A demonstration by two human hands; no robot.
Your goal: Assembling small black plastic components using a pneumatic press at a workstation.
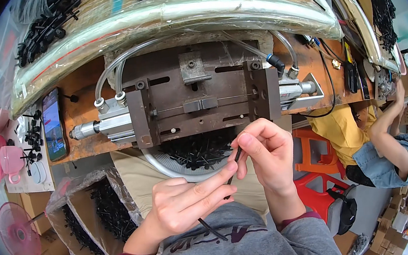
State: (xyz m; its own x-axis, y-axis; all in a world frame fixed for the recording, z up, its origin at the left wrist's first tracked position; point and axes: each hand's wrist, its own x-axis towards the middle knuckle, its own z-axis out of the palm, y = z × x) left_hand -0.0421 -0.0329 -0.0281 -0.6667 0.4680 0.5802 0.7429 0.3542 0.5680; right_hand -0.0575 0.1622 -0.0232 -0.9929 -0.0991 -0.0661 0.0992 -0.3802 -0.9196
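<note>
My right hand (269, 152) pinches the upper end of a thin black rod (238, 157) between thumb and forefinger. My left hand (187, 199) is closed around the rod's lower stretch, its fingers pointing right. Out below that palm sticks a black stem (212, 229); whether it belongs to the same rod cannot be told, as the fingers hide the middle. Both hands are over my lap, in front of a dark steel clamping fixture (197, 115) with a small grey block (200, 105) at its centre. Under them, a white basket (160, 170) holds many similar black parts (199, 151).
Air cylinders (115, 123) with clear hoses flank the fixture. A phone (53, 124) leans at the left, near a pink cup (11, 159). Boxes of black parts (109, 209) stand lower left, by a pink fan (19, 233). Red stools (321, 194) and a seated co-worker (393, 154) are right.
</note>
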